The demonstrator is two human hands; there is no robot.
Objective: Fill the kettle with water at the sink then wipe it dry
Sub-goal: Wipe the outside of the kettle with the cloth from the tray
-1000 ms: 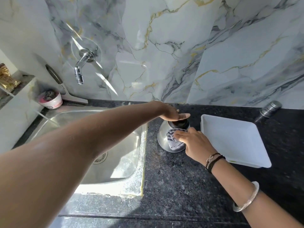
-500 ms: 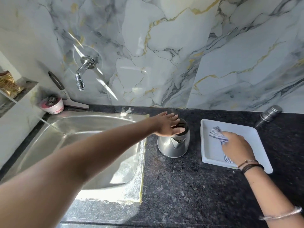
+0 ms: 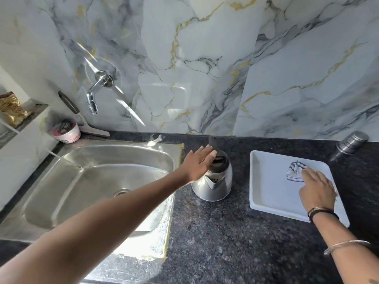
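A steel kettle (image 3: 215, 185) with a black lid stands upright on the dark granite counter, just right of the sink (image 3: 98, 181). My left hand (image 3: 198, 163) hovers flat and open beside its lid, fingers spread, not gripping. A striped cloth (image 3: 294, 172) lies crumpled in the white tray (image 3: 270, 181) to the right. My right hand (image 3: 316, 187) rests over the tray with its fingertips at the cloth's edge, fingers loose, the cloth lying free.
A wall tap (image 3: 98, 89) sits above the sink's left side. A small tub with a scrubber (image 3: 66, 131) and a squeegee (image 3: 82, 119) stand at the sink's back corner. A steel tumbler (image 3: 350, 143) lies at the far right. A shelf with a gold packet (image 3: 11, 108) is at left.
My right hand carried the cloth from the kettle to the tray and let it go there. My left hand lifted off the kettle lid and opened.
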